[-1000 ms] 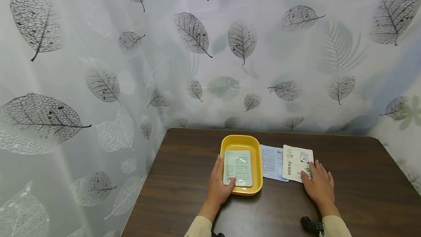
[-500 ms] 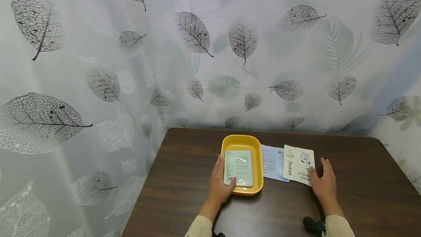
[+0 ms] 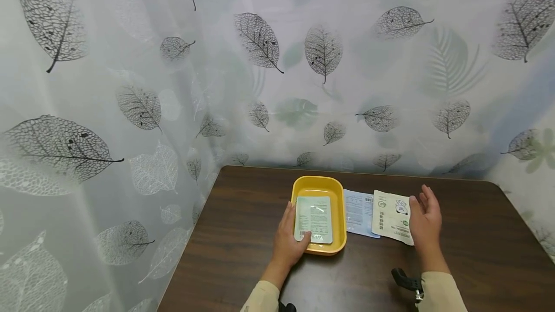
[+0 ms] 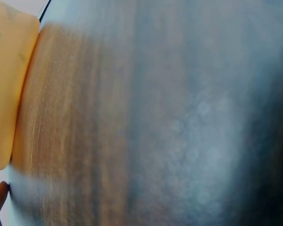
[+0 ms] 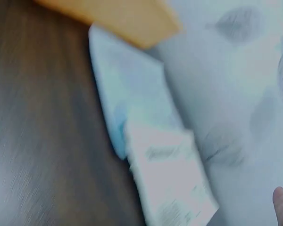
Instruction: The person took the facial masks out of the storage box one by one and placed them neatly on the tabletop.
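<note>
Holding the left side of one yellow tray (image 3: 318, 180), a person's left hand (image 3: 287, 245) faces a loose, unladen right hand (image 3: 426, 218) beside the cream packet's (image 3: 392, 216) right edge, with one of three packets, the green packet (image 3: 314, 216), already inside and two, cream overlapping the blue packet (image 3: 358, 213), apparently left out toward the worktop's (image 3: 243, 220) far edge.

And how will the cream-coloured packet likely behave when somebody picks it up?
The cream-coloured packet is probably light and somewhat flexible, since it looks thin. It seems unlikely to roll, lying nearly flat. Pushing it might also shift the blue packet, whose edge it overlaps.
</note>
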`<state>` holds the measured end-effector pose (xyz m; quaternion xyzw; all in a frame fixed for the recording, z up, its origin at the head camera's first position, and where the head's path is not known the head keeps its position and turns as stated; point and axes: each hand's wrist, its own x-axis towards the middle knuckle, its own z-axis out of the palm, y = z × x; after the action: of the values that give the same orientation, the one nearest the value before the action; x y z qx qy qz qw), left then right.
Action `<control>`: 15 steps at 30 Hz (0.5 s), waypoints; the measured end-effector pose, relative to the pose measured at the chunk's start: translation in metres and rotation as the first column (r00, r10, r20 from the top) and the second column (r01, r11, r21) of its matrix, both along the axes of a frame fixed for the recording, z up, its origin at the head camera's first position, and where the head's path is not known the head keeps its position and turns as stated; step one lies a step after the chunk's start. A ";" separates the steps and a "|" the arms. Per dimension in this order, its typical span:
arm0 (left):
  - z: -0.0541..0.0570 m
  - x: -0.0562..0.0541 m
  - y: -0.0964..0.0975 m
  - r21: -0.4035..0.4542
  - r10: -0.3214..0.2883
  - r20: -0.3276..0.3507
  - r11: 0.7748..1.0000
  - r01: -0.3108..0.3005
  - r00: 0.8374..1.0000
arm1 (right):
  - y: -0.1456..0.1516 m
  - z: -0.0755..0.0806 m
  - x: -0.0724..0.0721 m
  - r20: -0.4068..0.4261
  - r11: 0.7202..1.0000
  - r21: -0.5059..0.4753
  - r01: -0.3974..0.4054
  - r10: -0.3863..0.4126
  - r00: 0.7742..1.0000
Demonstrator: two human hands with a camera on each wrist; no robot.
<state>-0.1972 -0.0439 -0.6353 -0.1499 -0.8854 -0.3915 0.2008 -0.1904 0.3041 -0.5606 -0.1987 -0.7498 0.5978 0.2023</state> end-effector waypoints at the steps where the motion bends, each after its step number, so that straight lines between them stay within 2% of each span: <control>1: 0.000 0.000 0.000 -0.001 -0.001 0.003 1.000 0.001 1.000 | -0.005 0.007 -0.001 -0.013 1.000 0.002 -0.012 0.012 1.000; 5: 0.002 0.001 -0.001 0.001 -0.003 0.033 1.000 0.003 0.999 | -0.026 0.032 -0.005 -0.071 0.997 0.011 -0.080 0.081 0.994; 8: 0.004 0.001 -0.001 0.002 -0.005 0.055 1.000 0.005 0.998 | -0.042 0.047 -0.008 -0.115 0.992 -0.019 -0.128 0.125 0.985; 12: 0.004 0.001 -0.001 0.005 -0.008 0.073 1.000 0.007 0.997 | -0.062 0.060 -0.010 -0.161 0.977 -0.077 -0.197 0.183 0.970; 15: 0.005 0.001 -0.001 0.015 -0.012 0.085 1.000 0.011 0.996 | -0.078 0.065 -0.010 -0.162 0.969 -0.087 -0.231 0.215 0.963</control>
<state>-0.1961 -0.0448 -0.6303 -0.1369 -0.8894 -0.4050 0.1617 -0.2006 0.2261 -0.4957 -0.0773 -0.7175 0.6687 0.1792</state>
